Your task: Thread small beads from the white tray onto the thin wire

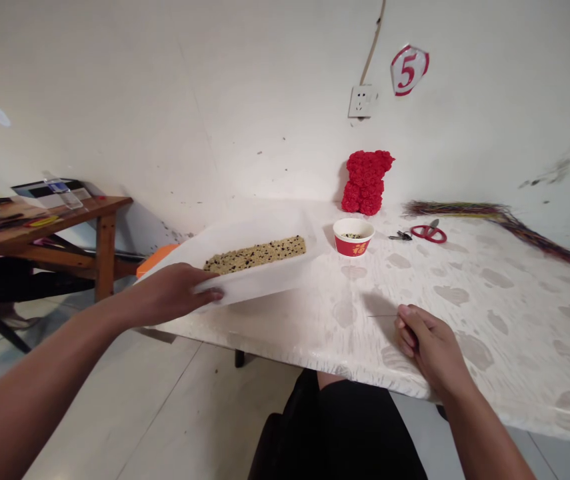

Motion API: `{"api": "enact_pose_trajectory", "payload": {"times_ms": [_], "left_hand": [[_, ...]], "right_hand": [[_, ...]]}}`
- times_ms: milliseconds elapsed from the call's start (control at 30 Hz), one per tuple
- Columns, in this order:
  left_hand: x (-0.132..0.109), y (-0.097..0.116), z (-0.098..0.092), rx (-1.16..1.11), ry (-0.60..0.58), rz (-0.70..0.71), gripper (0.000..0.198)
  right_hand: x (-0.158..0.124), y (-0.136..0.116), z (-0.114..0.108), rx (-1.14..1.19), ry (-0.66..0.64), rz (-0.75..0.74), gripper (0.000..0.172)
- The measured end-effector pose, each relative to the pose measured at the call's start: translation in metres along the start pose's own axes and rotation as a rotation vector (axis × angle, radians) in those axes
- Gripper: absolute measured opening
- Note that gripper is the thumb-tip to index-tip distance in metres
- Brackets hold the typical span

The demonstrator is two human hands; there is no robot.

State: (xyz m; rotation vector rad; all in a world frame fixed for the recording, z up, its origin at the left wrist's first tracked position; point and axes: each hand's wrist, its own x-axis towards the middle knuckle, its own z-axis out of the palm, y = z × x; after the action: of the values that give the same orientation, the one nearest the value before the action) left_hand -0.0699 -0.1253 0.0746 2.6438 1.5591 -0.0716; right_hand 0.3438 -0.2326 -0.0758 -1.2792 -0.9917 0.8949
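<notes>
The white tray (pixel 265 277) sat on the near left corner of the table (pixel 489 320), partly overhanging the edge, with a long strip of small pale and dark beads (pixel 255 255) lying along its bottom. The left hand (pixel 175 293) gripped its near left end, the thumb pressed down over the rim and the fingers hidden beneath. To the right, well apart from the tray, the right hand (pixel 427 343) rested on the table with its fingers bunched tightly together, pinching one end of a thin wire (pixel 382 316) that lay flat and pointed left.

Just beyond the tray's far right end stood a red paper cup (pixel 353 237) with a few beads inside. Behind it, against the wall, stood a bear made of red roses (pixel 366 182). Right of the cup lay red-handled scissors (pixel 427 233), and past them a long bundle of coloured strands (pixel 505 223) ran toward the right edge. On the wall hung a socket (pixel 363 101) and a sign reading 5 (pixel 409 69). Off to the left stood a wooden bench (pixel 39 233) cluttered with small items, and an orange stool (pixel 157 259) showed just behind the tray.
</notes>
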Motion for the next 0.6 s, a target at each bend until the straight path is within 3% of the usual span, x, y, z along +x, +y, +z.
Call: {"api": "enact_pose_trajectory", "payload": {"times_ms": [267,600], "left_hand": [[-0.007,0.018,0.0,0.162,-0.056,0.164,0.017],[-0.006,0.027,0.007,0.15,-0.042,0.222,0.015]], "right_hand": [[0.001,0.001,0.0,0.027,-0.006,0.01,0.045],[0.002,0.002,-0.001,0.056,0.0,0.012,0.044]]}}
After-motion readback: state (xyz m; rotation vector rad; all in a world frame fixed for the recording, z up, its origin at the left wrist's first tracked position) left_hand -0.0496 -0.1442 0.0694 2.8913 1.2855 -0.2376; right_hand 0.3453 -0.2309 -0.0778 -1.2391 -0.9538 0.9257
